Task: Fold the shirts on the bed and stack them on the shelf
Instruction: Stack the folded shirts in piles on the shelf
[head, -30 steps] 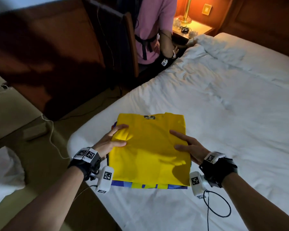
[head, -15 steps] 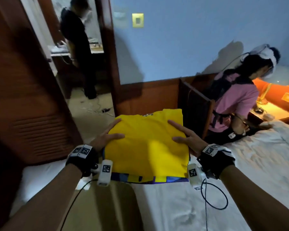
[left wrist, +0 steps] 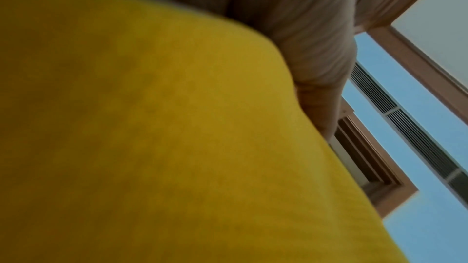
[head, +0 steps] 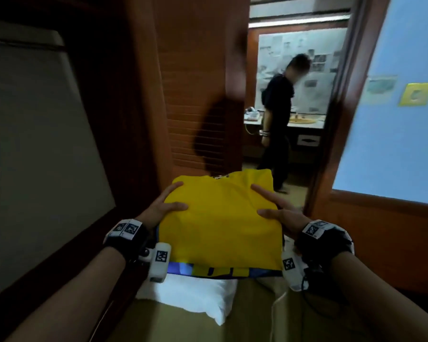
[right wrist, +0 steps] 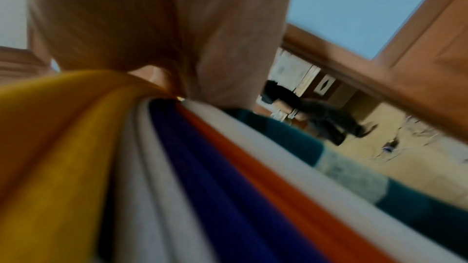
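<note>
A stack of folded shirts, yellow on top with blue and yellow layers at its near edge, is held in the air in front of me. My left hand grips its left side, thumb on top and fingers out of sight beneath. My right hand grips the right side the same way. In the left wrist view the yellow shirt fills the frame under my thumb. In the right wrist view the stack's edge shows yellow, white, blue, orange and teal layers. No shelf is in view.
A white pillow lies below the stack on a tan surface. A louvred wooden door stands ahead, a dark panel at left. Through the doorway stands a person in black. A blue wall is at right.
The stack has come up off the bed between both hands, and I have turned left with it, from the bed toward the wooden door and doorway. My grip looks unchanged.
</note>
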Demonstrator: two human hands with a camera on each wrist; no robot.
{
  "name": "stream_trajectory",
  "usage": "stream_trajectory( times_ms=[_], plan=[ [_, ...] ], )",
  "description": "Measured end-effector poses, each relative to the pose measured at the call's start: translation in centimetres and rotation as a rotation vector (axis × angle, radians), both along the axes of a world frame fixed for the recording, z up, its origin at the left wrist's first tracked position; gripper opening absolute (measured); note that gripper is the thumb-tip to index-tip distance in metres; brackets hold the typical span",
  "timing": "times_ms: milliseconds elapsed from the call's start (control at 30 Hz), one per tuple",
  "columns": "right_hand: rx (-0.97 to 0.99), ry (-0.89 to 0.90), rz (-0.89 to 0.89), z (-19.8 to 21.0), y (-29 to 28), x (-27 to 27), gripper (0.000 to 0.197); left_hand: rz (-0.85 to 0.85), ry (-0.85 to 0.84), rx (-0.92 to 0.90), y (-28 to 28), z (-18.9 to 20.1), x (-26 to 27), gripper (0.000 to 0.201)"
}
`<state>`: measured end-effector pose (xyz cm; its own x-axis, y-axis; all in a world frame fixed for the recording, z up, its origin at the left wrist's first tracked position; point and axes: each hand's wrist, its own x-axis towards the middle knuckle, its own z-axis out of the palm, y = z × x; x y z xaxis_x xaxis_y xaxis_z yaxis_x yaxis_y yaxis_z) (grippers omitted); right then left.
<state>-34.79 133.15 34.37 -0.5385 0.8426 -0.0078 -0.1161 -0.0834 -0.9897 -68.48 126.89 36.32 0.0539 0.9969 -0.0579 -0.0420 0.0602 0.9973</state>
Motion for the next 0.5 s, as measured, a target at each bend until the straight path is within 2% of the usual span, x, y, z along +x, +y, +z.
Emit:
stream_trajectory(
  times_ms=[100,267,500],
  plan=[
    [0.031,0.009,0.17,0.1,5.9,-7.2,0.083,0.147,0.021,-0.001,1.0,0.7,-5.7,0.111],
    [0.116,0.029,0.398,1.7,13.7,-19.1,0.101,0.433,0.146,0.073,2.2,1.5,-14.0,0.093],
    [0.261,-0.026,0.711,3.9,20.8,-35.8,0.099,0.784,0.092,0.053,0.5,2.6,-22.0,0.1]
  ],
)
